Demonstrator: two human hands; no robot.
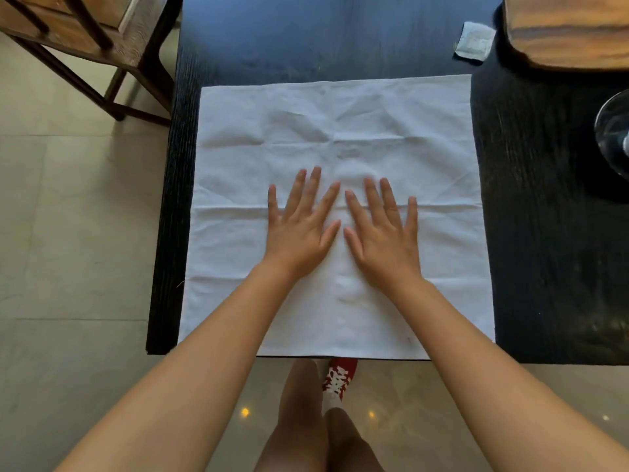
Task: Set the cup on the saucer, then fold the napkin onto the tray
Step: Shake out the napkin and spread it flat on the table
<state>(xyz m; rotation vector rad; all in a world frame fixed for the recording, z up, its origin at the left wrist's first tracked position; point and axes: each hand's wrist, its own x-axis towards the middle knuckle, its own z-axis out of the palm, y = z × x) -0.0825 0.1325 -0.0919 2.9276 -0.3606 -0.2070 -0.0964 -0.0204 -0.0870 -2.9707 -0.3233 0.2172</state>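
Observation:
A large white napkin [340, 131] lies spread flat and creased on the dark table [544, 233], reaching its front edge. My left hand [299, 226] and my right hand [383, 233] rest palm down side by side on the napkin's middle, fingers apart, holding nothing. A wooden tray [568, 32] sits at the far right corner, partly cut off by the frame. No cup or saucer is in view.
A small folded grey cloth [474, 40] lies left of the tray. A clear glass object [612, 131] shows at the right edge. A wooden chair [85, 35] stands at the far left on the tiled floor. The table's left edge runs close beside the napkin.

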